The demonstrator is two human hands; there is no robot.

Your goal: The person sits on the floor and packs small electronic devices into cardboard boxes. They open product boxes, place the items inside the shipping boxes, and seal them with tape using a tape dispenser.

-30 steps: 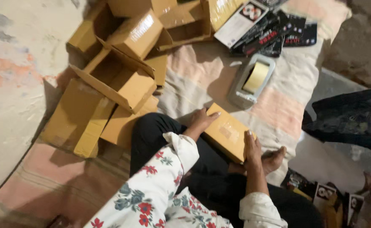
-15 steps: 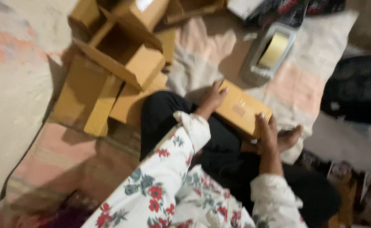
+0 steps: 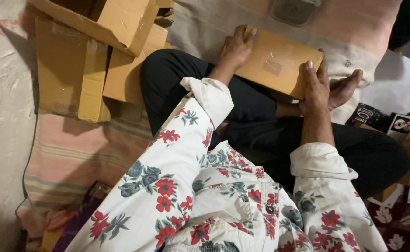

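Observation:
A flat brown cardboard box (image 3: 275, 63) with clear tape across its top rests on my crossed legs in black trousers. My left hand (image 3: 236, 46) grips its far left corner, fingers curled over the edge. My right hand (image 3: 315, 84) holds the near right corner, thumb on top. Both sleeves are white with a red flower print. My bare foot (image 3: 347, 88) shows just right of the box.
Several empty and flattened cardboard boxes (image 3: 93, 56) are piled at upper left on a striped mat (image 3: 74, 158). A grey tray (image 3: 294, 10) lies at the top edge. Small dark printed boxes (image 3: 391, 126) sit at right. A pale cloth (image 3: 368, 42) covers the floor ahead.
The view has moved down and closer, so the box and hands now sit higher in frame. Both hands keep their hold on the box; the pile of boxes has slid toward the upper left.

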